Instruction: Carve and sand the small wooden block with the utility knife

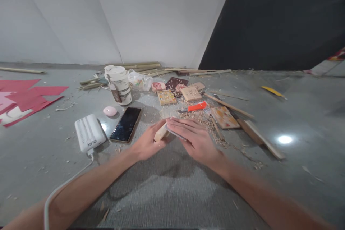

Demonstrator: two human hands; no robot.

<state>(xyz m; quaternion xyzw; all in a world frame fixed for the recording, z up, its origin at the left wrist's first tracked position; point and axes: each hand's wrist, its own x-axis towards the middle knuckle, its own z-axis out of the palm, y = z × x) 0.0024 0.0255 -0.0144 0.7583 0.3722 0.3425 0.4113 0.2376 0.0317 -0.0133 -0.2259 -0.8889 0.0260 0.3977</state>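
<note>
My left hand (pixel 147 143) is closed around a small pale wooden block (pixel 161 133), whose near end shows between thumb and fingers. Over its top lies my right hand (pixel 198 140), fingers pressed together on a thin grey sheet (pixel 175 133) that looks like sandpaper. The sheet touches or nearly touches the block; the contact is hidden under the fingers. Just beyond the hands, an orange utility knife (pixel 196 106) lies among wood shavings (pixel 199 116). Several carved and patterned tiles, among them a pale wooden one (pixel 191 93) and a floral one (pixel 225 117), lie around it.
Left of my hands are a phone (pixel 126 124), a white power bank (pixel 90 133) with a cable, a pink case (pixel 110 111) and a paper cup (pixel 120 86). Bamboo strips (pixel 142 66) line the wall. A wood-handled blade (pixel 250 131) lies right; red paper (pixel 27 97) far left.
</note>
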